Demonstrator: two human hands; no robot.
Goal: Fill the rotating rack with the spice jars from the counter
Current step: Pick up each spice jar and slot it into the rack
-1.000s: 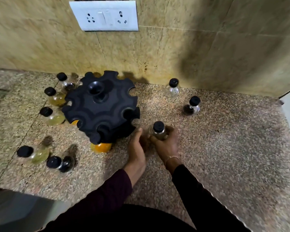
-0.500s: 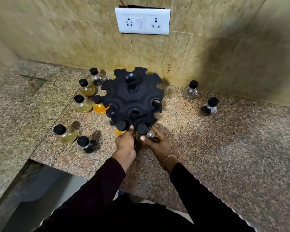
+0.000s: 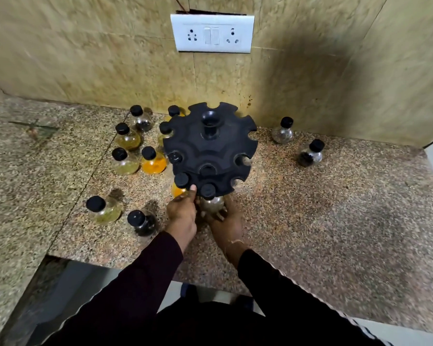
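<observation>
A black rotating rack [image 3: 210, 148] with notched slots stands on the granite counter [image 3: 323, 221] near the wall. A clear spice jar [image 3: 210, 202] with a black cap sits in the rack's front slot, and my right hand [image 3: 229, 221] is shut around its round body from below. My left hand [image 3: 183, 213] touches the rack's front edge next to an orange-filled jar [image 3: 178, 188] seated in the neighbouring slot. Several more round jars with black caps stand loose on the counter left of the rack, among them an orange one [image 3: 153, 162]. Two dark-filled jars [image 3: 283, 132] [image 3: 310, 154] stand to the right.
A white socket and switch plate [image 3: 211, 33] is mounted on the tiled wall behind the rack. The counter's front edge [image 3: 105, 259] steps back at lower left, with floor below. Two jars [image 3: 103, 209] [image 3: 140, 222] stand close to that edge.
My right hand has carried the clear jar from the counter into the rack's front slot. My left hand has shifted up to the rack's edge. The camera view has swung left and lower.
</observation>
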